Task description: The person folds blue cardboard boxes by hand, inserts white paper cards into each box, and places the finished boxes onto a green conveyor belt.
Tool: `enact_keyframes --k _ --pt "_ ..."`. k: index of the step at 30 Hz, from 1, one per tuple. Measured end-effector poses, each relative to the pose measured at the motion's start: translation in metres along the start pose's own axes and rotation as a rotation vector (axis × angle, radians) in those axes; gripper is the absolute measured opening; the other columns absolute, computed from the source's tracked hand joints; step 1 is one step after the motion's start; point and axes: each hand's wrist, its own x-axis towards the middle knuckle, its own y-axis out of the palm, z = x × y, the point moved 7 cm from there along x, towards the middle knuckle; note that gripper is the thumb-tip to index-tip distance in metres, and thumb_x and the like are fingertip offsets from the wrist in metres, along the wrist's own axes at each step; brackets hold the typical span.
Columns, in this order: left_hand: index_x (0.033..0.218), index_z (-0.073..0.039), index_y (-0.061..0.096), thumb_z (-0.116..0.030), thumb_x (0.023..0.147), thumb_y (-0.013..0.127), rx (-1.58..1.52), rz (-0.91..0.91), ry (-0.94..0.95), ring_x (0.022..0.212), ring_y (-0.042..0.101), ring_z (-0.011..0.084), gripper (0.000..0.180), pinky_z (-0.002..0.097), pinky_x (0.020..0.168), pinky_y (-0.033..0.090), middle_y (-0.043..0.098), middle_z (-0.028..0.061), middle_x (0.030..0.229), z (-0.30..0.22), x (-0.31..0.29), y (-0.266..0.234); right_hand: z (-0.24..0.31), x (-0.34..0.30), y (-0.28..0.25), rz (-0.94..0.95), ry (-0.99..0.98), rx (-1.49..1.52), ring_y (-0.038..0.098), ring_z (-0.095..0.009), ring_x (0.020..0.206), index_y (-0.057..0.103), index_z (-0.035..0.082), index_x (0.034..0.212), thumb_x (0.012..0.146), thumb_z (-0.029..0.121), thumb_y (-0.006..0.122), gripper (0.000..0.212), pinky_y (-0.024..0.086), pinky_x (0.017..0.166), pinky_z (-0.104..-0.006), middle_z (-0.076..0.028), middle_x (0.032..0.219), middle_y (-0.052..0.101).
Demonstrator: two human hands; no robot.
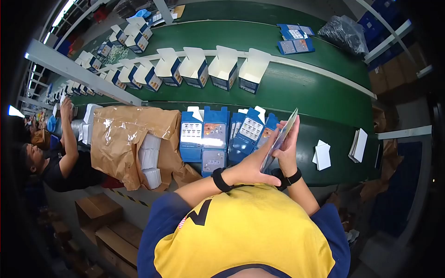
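Between my two hands stands a thin flat piece, seen nearly edge-on, which looks like a folded carton [283,135]. My left hand [256,166] presses against its left face with the thumb low. My right hand [290,144] grips it from the right side, fingers reaching up along it. Just left of my hands, flat blue printed cartons [249,130] lie in overlapping stacks on the dark green bench. Beside them another flat blue carton stack [215,130] shows its printed panels. To the right lie a few white cards or leaflets [322,155].
A torn brown paper sack [134,121] with white folded papers [149,155] stands on the left. Open blue-and-white boxes [223,72] line the green conveyor [296,76] beyond. More white leaflets [358,145] sit far right. A co-worker [65,157] reaches in from the left.
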Motion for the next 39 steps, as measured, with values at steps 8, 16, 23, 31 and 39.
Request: enact_keyframes --k 8,16,23,31,39 --pt "0.142 -0.004 0.010 -0.025 0.063 0.080 0.369 -0.111 0.144 0.129 0.029 0.0373 0.107 0.0424 0.109 0.019 0.028 0.0199 0.138 -0.006 0.004 -0.042 0.041 -0.004 0.011 0.146 0.049 0.059 0.036 -0.024 0.126 0.015 0.005 0.142 0.050 0.043 0.087 0.124 0.029 0.104 -0.0354 -0.014 0.138 0.032" --pt "0.137 -0.006 0.025 -0.020 0.063 0.079 0.555 -0.089 0.342 0.123 0.035 0.0386 0.093 0.0515 0.106 0.023 0.033 0.0209 0.132 -0.034 0.006 -0.029 0.067 -0.001 0.023 0.182 -0.045 -0.253 0.033 -0.023 0.129 0.024 0.004 0.138 0.065 0.029 0.081 0.096 0.028 0.104 -0.0355 -0.015 0.141 0.030" --pt "0.128 -0.015 0.042 -0.025 0.062 0.081 0.581 -0.214 0.643 0.118 0.039 0.0423 0.077 0.0497 0.101 0.030 0.036 0.0220 0.128 -0.051 0.003 -0.017 0.069 -0.002 0.029 0.070 -0.035 0.242 0.032 -0.023 0.129 0.016 0.004 0.142 0.083 0.039 0.062 0.083 0.028 0.105 -0.0354 -0.015 0.141 0.030" --pt "0.102 -0.011 0.056 -0.030 0.059 0.082 0.571 -0.163 0.555 0.111 0.043 0.0405 0.055 0.0457 0.091 0.040 0.038 0.0229 0.123 -0.047 0.002 -0.021 0.064 -0.010 0.022 0.188 -0.088 0.249 0.025 -0.025 0.133 0.019 0.006 0.142 0.088 0.059 0.040 0.079 0.023 0.108 -0.0390 -0.014 0.140 0.032" --pt "0.098 -0.010 0.055 -0.030 0.058 0.083 0.624 -0.125 0.550 0.109 0.044 0.0398 0.053 0.0435 0.090 0.040 0.039 0.0217 0.122 -0.059 0.004 -0.017 0.068 -0.006 0.016 0.137 -0.002 -0.276 0.042 -0.024 0.121 0.029 0.004 0.139 0.090 0.043 0.048 0.065 0.030 0.103 -0.0371 -0.016 0.137 0.035"
